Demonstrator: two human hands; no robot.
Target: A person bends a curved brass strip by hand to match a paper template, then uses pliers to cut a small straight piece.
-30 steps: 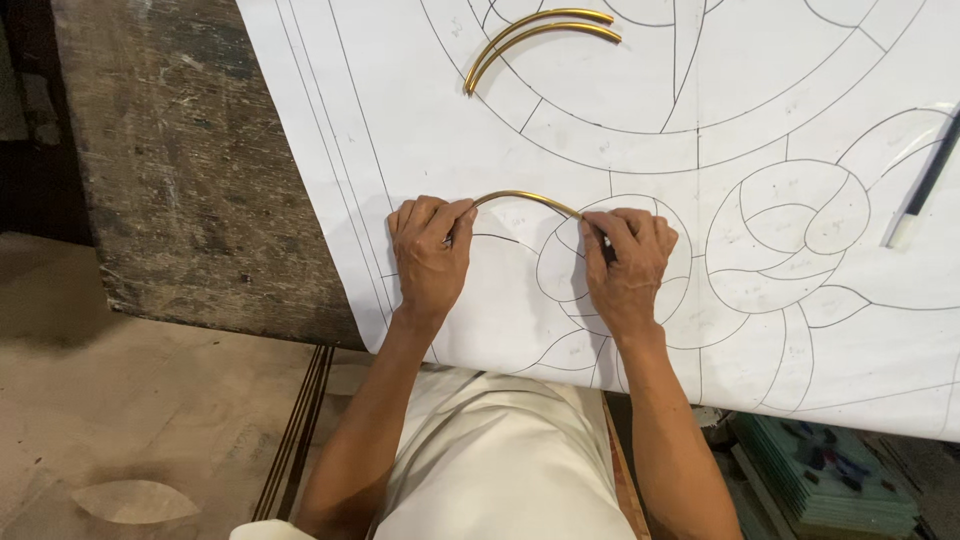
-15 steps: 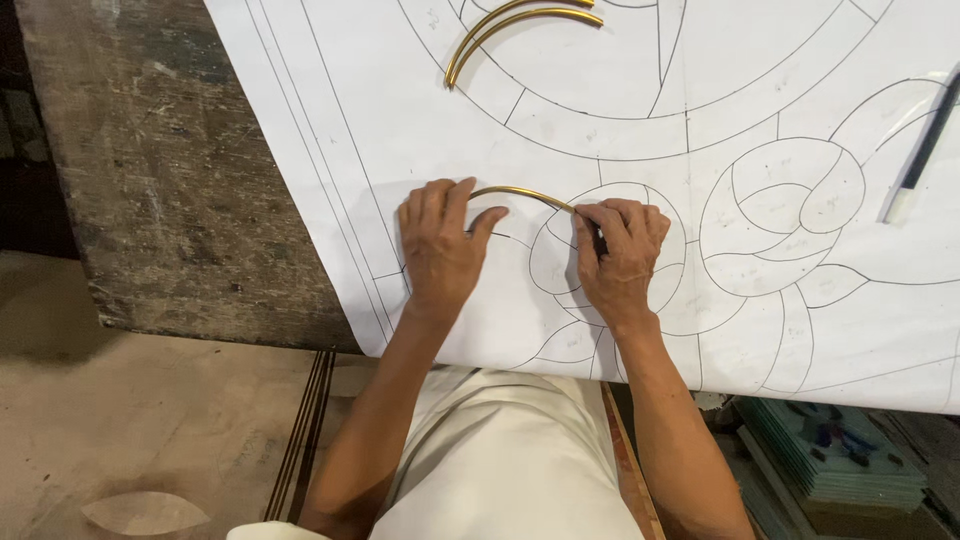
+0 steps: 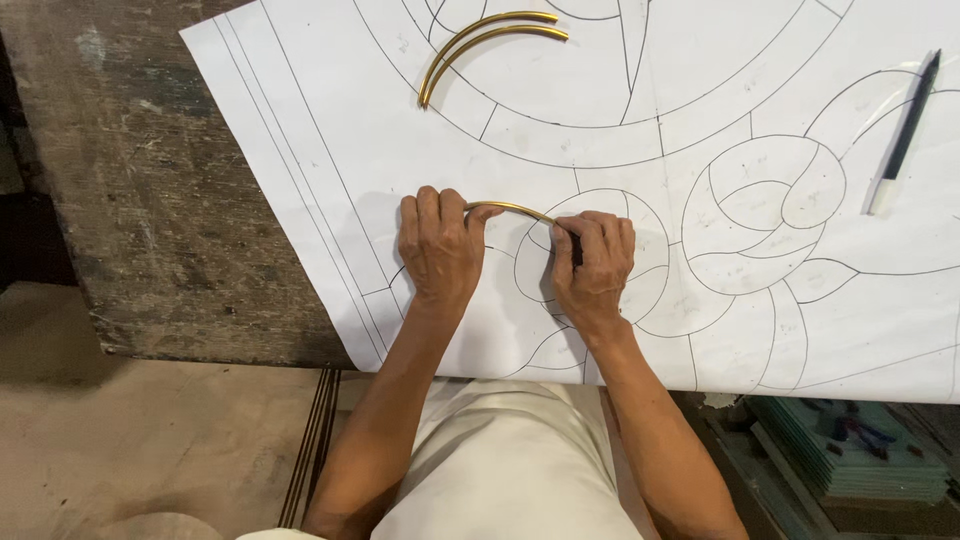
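We have the curved brass strip [image 3: 508,209] pinched at both ends, left hand [image 3: 437,247] and right hand [image 3: 592,262] each with a closed grip on it, the strip lying over the round motif on the paper pattern [image 3: 640,120] on the table [image 3: 120,200]. Step looks like shaping the strip to the drawn curve; next move calls for small, even bending pressure and checking against the line. Two finished brass arcs [image 3: 485,40] and a marker [image 3: 903,133] lie well apart.

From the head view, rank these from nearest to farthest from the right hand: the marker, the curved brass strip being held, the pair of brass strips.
1. Curved brass strip: held at its end by the right hand, the left hand on the other end.
2. Pair of brass strips: up and to the left on the paper.
3. Marker: far right.
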